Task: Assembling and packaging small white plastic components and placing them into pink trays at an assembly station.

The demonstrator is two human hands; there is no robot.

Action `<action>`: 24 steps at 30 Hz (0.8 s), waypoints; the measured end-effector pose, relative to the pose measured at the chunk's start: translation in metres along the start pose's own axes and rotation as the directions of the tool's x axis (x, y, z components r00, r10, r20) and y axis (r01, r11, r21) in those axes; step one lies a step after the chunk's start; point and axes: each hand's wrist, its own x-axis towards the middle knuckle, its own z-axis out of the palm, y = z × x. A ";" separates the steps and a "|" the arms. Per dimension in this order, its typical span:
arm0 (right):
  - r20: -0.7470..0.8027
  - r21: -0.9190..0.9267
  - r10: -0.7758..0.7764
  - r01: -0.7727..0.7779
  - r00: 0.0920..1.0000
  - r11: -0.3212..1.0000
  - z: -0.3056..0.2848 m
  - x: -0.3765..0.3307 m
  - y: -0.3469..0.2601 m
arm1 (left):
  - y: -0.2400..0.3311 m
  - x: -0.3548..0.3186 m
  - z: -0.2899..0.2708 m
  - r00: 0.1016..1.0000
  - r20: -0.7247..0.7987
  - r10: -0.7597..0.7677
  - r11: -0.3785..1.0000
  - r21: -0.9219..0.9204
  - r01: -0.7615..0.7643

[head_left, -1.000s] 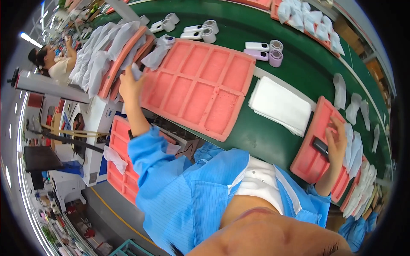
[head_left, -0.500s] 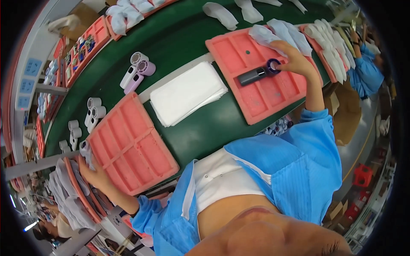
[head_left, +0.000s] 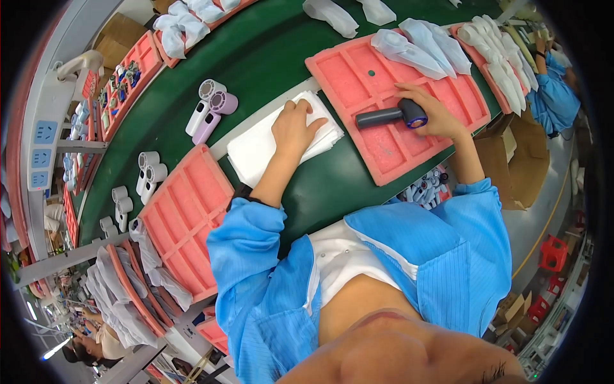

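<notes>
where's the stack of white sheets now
In the head view, the stack of white sheets lies left of centre, under the left hand, between the left pink tray and the right pink tray.

a factory: green bench (head_left: 268, 54), perhaps a conveyor, pink trays (head_left: 185, 212), co-worker (head_left: 552, 97).

one dark handheld device (head_left: 378, 118) is within the right fingers (head_left: 416, 95), above one pink tray (head_left: 339, 80); one stack of white sheets (head_left: 256, 144) is under the left fingers (head_left: 291, 115). left of those fingers are one purple device (head_left: 206, 129), one white device (head_left: 196, 118) and, farthest out, three blue panels (head_left: 41, 158).
</notes>
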 end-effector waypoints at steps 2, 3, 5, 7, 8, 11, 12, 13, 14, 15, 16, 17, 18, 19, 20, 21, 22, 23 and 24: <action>-0.058 -0.022 0.005 -0.006 0.998 1.000 0.002 0.001 0.001 | -0.005 -0.001 0.007 1.000 -0.001 -0.023 0.999 -0.031 0.023; -0.110 -0.048 -0.033 0.028 0.993 0.998 -0.001 0.003 0.001 | -0.008 -0.003 0.009 0.999 -0.005 -0.052 0.997 -0.062 0.052; -0.213 -0.104 -0.105 0.084 0.971 0.991 -0.006 0.005 -0.002 | -0.011 -0.003 0.010 0.997 -0.001 -0.078 0.992 -0.095 0.078; -0.228 -0.050 -0.046 0.035 0.973 0.998 -0.005 0.013 0.005 | -0.016 -0.001 0.011 0.992 0.022 -0.125 0.958 -0.256 0.126; -0.241 0.003 0.010 -0.010 0.971 1.000 -0.005 0.018 0.008 | -0.019 -0.001 0.011 0.988 0.036 -0.147 0.930 -0.335 0.151; -0.299 0.170 0.122 -0.073 0.946 0.983 -0.002 0.038 -0.002 | -0.040 -0.001 0.014 0.980 0.086 -0.179 0.781 -0.593 0.194; -0.341 0.284 0.186 -0.088 0.921 0.955 -0.002 0.046 -0.011 | -0.043 0.001 0.012 0.977 0.107 -0.185 0.681 -0.703 0.205; -0.373 0.395 0.251 -0.093 0.893 0.914 -0.003 0.055 -0.020 | -0.046 0.002 0.009 0.978 0.090 -0.186 0.685 -0.702 0.195; -0.372 0.391 0.241 -0.084 0.896 0.917 -0.006 0.064 -0.031 | -0.042 0.004 0.002 0.976 0.113 -0.185 0.630 -0.748 0.207; -0.349 0.360 0.182 -0.048 0.919 0.932 -0.012 0.072 -0.048 | -0.038 0.002 -0.008 0.973 0.137 -0.186 0.572 -0.790 0.221; -0.323 0.330 0.121 -0.008 0.938 0.944 -0.018 0.080 -0.067 | -0.035 -0.001 -0.020 0.970 0.158 -0.186 0.511 -0.827 0.233; -0.295 0.301 0.057 0.037 0.954 0.953 -0.021 0.088 -0.084 | -0.031 -0.003 -0.033 0.970 0.146 -0.197 0.514 -0.827 0.228; -0.294 0.295 0.044 0.047 0.955 0.954 -0.021 0.096 -0.100 | -0.025 -0.006 -0.047 0.970 0.104 -0.218 0.488 -0.850 0.200; -0.295 0.231 -0.037 0.109 0.955 0.967 -0.019 0.106 -0.114 | -0.020 -0.007 -0.059 0.968 0.062 -0.242 0.463 -0.870 0.172; -0.291 0.167 -0.119 0.173 0.949 0.971 -0.018 0.116 -0.127 | -0.017 -0.009 -0.069 0.963 0.020 -0.268 0.439 -0.887 0.141; -0.279 0.103 -0.204 0.240 0.938 0.965 -0.017 0.124 -0.137 | -0.018 -0.012 -0.077 0.961 0.003 -0.277 0.443 -0.887 0.131; -0.273 0.100 -0.223 0.258 0.936 0.961 -0.016 0.130 -0.143 | -0.019 -0.014 -0.085 0.950 -0.065 -0.305 0.429 -0.900 0.076; -0.281 0.106 -0.251 0.290 0.926 0.951 -0.016 0.137 -0.149 | -0.021 -0.017 -0.093 0.934 -0.132 -0.332 0.418 -0.908 0.020; -0.284 0.115 -0.285 0.328 0.915 0.938 -0.015 0.145 -0.155 | -0.024 -0.021 -0.100 0.908 -0.202 -0.366 0.410 -0.911 -0.037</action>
